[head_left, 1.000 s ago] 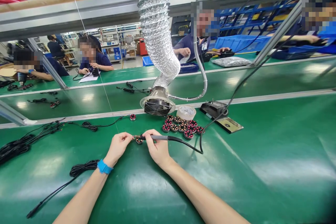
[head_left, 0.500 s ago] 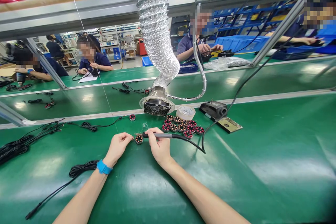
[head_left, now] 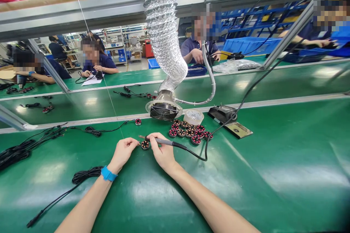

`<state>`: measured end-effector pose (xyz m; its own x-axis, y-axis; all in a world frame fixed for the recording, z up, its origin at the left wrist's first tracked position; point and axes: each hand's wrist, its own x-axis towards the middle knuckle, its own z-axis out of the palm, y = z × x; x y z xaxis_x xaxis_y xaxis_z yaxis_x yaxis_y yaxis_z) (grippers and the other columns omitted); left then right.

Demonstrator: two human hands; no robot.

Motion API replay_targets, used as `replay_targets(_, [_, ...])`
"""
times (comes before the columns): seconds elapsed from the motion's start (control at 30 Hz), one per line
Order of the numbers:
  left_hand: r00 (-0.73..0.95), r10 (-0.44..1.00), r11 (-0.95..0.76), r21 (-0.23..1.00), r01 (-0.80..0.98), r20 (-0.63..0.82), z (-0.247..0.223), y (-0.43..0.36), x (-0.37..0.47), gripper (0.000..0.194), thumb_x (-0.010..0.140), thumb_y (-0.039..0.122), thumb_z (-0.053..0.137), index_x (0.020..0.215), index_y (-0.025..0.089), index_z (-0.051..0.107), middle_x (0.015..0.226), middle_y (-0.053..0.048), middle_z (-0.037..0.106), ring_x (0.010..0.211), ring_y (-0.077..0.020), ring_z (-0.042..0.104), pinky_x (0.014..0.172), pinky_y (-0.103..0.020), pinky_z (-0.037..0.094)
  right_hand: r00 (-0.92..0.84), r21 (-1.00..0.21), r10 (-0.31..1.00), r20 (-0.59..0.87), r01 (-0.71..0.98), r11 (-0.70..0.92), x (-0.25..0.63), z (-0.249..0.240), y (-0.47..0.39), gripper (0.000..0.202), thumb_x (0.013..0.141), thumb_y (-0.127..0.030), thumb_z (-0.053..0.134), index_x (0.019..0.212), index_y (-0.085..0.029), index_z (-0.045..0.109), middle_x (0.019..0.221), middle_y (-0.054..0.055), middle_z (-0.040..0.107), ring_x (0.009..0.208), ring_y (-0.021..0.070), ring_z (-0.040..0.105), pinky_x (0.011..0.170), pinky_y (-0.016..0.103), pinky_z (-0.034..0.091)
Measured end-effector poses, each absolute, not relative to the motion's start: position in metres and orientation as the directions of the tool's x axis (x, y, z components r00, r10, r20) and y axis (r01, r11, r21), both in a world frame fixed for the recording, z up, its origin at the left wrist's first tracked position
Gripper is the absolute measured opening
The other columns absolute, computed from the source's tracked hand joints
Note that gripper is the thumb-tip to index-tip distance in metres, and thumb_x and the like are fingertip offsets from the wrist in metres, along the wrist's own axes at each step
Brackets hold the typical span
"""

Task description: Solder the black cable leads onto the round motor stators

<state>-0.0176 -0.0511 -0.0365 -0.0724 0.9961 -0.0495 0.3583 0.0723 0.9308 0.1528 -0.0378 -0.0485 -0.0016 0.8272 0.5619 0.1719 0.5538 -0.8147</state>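
Note:
A small round coil part with red windings lies on the green bench between my hands. My right hand grips a soldering iron, whose tip sits just above and left of the part. My left hand, with a blue wristband, pinches a thin solder wire that runs up out of view, its end close to the part. Several similar coil parts are clustered behind my right hand.
A fume fan on a silver hose hangs close behind the part. A roll of tape, a soldering iron stand and a sponge plate sit to the right. Black cables lie left. Other people work across the conveyor.
The soldering iron's tip has lifted off the coil part and swung slightly up and left. My left hand has stayed put. The people across the conveyor have shifted.

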Motion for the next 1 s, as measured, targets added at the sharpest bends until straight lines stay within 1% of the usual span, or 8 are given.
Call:
replay_targets(0.17, [-0.069,0.997,0.045,0.929,0.367,-0.021,-0.0395,-0.0497,-0.0183,0.034,0.075,0.048,0.062,0.072,0.015,0.070,0.058,0.000,0.058,0.055,-0.0135,0.045,0.053,-0.024,0.029,0.032,-0.825,0.829,0.559,0.119,0.552,0.1547,-0.0483,-0.0380,0.023,0.090,-0.027,0.049,0.074,-0.021,0.064,0.069,0.002,0.068,0.063,0.0174,0.064,0.059,0.027,0.051])
replay_targets(0.3, [-0.069,0.998,0.037,0.928,0.372,-0.012,-0.0406,-0.0483,-0.0189,0.035,0.075,0.049,0.062,0.072,0.015,0.070,0.063,-0.001,0.061,0.058,-0.0139,0.046,0.055,-0.025,0.030,0.037,-0.827,0.828,0.560,0.093,0.555,0.1557,-0.0484,-0.0390,0.022,0.089,-0.027,0.049,0.073,-0.021,0.064,0.069,0.002,0.068,0.063,0.0176,0.064,0.059,0.028,0.051])
replay_targets(0.5, [-0.066,0.998,0.039,0.931,0.364,-0.016,-0.0402,-0.0492,-0.0194,0.033,0.077,0.046,0.062,0.073,0.014,0.070,0.061,0.000,0.060,0.057,-0.0133,0.046,0.055,-0.025,0.031,0.004,-0.833,0.838,0.545,0.109,0.542,0.1544,-0.0501,-0.0395,0.023,0.090,-0.028,0.049,0.074,-0.021,0.064,0.068,0.002,0.067,0.063,0.0176,0.064,0.057,0.027,0.050])
replay_targets(0.73, [-0.061,0.998,0.042,0.937,0.348,-0.022,-0.0434,-0.0487,-0.0210,0.033,0.077,0.046,0.064,0.074,0.014,0.070,0.062,0.000,0.061,0.057,-0.0132,0.046,0.056,-0.025,0.032,0.056,-0.830,0.830,0.555,0.095,0.549,0.1561,-0.0471,-0.0414,0.024,0.091,-0.028,0.049,0.075,-0.021,0.065,0.069,0.002,0.068,0.063,0.0173,0.063,0.059,0.028,0.051])
replay_targets(1.0, [-0.067,0.997,0.047,0.937,0.348,-0.025,-0.0428,-0.0486,-0.0199,0.033,0.077,0.046,0.063,0.073,0.014,0.070,0.062,-0.001,0.061,0.058,-0.0136,0.046,0.056,-0.026,0.031,0.070,-0.826,0.824,0.562,0.081,0.557,0.1557,-0.0462,-0.0413,0.022,0.090,-0.027,0.050,0.074,-0.020,0.065,0.067,0.001,0.066,0.059,0.0161,0.061,0.056,0.027,0.048])
